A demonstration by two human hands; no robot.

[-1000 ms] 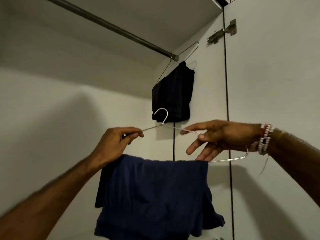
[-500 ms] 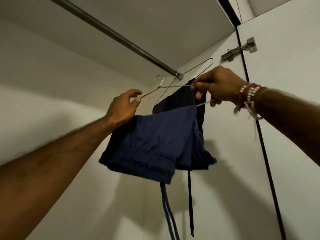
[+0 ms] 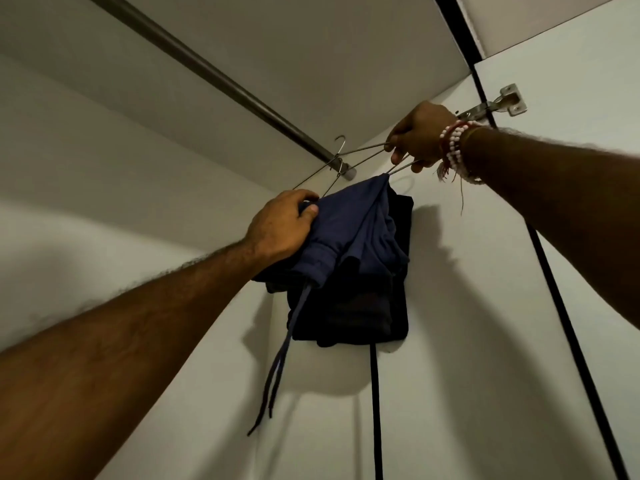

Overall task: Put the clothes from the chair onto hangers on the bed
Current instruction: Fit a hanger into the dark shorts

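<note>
Navy shorts (image 3: 349, 233) with two dangling drawstrings are draped over a thin wire hanger (image 3: 360, 151), high inside a wardrobe. The hanger's hook sits at the metal rail (image 3: 214, 77), close to the rail's right end. My left hand (image 3: 282, 225) grips the hanger's left end and the bunched navy cloth. My right hand (image 3: 417, 136), with bead bracelets at the wrist, pinches the hanger wires at the right end. Behind hangs a black garment (image 3: 374, 306) on a second wire hanger, mostly covered by the navy shorts.
The wardrobe's pale back wall (image 3: 121, 161) and top panel enclose the rail. A door hinge (image 3: 498, 105) sits at the upper right beside a dark vertical door gap. A black cord (image 3: 375, 410) hangs straight down under the black garment.
Both hands have lifted the hanger with the navy shorts up and back to the rail, against the black garment. The camera tilted upward.
</note>
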